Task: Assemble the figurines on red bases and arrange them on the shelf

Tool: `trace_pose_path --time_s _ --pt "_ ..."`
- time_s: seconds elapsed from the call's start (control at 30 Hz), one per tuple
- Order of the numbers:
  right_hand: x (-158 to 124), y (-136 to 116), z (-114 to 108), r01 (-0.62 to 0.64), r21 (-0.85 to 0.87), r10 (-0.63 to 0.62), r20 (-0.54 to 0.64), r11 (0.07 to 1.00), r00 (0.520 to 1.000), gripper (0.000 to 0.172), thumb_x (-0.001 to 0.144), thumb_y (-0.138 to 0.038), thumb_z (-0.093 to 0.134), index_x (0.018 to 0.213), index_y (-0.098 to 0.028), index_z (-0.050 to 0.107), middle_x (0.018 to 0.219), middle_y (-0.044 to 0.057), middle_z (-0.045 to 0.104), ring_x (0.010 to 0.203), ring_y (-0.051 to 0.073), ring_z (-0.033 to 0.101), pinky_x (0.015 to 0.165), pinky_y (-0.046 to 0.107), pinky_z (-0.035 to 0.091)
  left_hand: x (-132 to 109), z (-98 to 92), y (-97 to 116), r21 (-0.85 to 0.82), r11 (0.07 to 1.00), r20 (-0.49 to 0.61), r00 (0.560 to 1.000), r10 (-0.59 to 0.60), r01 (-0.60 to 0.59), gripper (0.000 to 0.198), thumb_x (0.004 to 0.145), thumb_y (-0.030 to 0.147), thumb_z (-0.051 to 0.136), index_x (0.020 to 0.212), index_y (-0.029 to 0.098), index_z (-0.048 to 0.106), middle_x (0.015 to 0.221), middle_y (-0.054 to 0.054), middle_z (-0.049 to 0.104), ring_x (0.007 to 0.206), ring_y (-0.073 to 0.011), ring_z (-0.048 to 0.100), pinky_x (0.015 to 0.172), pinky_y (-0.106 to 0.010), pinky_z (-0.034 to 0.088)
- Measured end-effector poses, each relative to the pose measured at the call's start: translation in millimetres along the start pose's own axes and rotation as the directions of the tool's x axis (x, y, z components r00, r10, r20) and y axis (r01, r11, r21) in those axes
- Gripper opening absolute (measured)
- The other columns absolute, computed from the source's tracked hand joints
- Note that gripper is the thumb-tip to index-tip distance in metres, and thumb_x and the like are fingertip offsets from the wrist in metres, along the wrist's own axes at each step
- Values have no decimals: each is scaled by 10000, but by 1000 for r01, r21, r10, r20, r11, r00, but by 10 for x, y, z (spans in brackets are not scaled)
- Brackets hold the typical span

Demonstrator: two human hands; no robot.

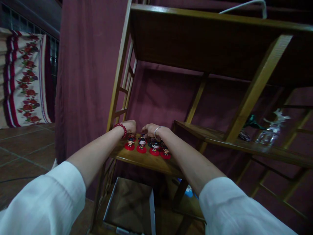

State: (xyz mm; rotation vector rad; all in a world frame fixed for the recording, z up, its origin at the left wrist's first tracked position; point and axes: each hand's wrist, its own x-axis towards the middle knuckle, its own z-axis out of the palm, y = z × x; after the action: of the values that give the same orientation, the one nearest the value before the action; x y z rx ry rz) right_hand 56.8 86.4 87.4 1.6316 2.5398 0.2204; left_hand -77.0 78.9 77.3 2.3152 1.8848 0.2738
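Small doll figurines with black hair and round red bases stand in rows on a wooden shelf (146,160). Along the front row are a figurine in light clothing (130,142), a figurine in red (141,143) and others to the right, such as the end figurine (166,152). My left hand (130,126), below a red bead bracelet (121,128), is curled behind the left end of the front row; its fingertips are hidden. Close beside it, my right hand (150,129), with a silver bangle (157,131), bends its fingers down over the back figurines. What either hand grips is unclear.
An open cardboard box (129,204) sits on the level below. To the right, a raised shelf (234,143) holds a clear glass-like object (269,133) and a dark green item (254,122). Wooden uprights and a ladder-like side frame (122,88) border the shelf.
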Motion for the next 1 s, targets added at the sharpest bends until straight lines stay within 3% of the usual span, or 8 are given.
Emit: trace_pose_path --time_s 0.23,0.5,0.8,1.0 --pt "11 -30 13 18 -7 -18 22 1000 1000 447 651 -147 614 1082 -264 602 1009 -3 661 846 139 618 618 142 442 31 97 9 52 998 96 995 26 -31 385 539 171 652 917 99 658 844 -99 678 665 -172 602 543 -214 447" --pt "88 -38 42 42 -56 -41 24 998 999 333 649 -181 630 972 -254 663 897 2 691 769 131 629 615 143 438 91 161 -86 88 995 -28 998 53 -50 369 551 241 646 907 148 657 884 -100 674 757 -183 612 612 -207 450" --pt "126 -70 67 59 -114 -60 -8 992 998 301 692 -276 621 989 -241 656 951 20 677 836 146 620 651 148 435 137 212 -152 133 990 -142 988 61 -42 324 609 251 621 922 175 645 964 -128 654 876 -212 602 712 -246 451" --pt "181 -46 87 69 -144 -72 -13 987 997 325 689 -292 627 1010 -247 643 978 28 669 863 151 615 659 156 432 181 229 -173 138 989 -109 992 67 -51 325 605 252 616 921 185 649 984 -123 650 879 -223 600 715 -259 454"
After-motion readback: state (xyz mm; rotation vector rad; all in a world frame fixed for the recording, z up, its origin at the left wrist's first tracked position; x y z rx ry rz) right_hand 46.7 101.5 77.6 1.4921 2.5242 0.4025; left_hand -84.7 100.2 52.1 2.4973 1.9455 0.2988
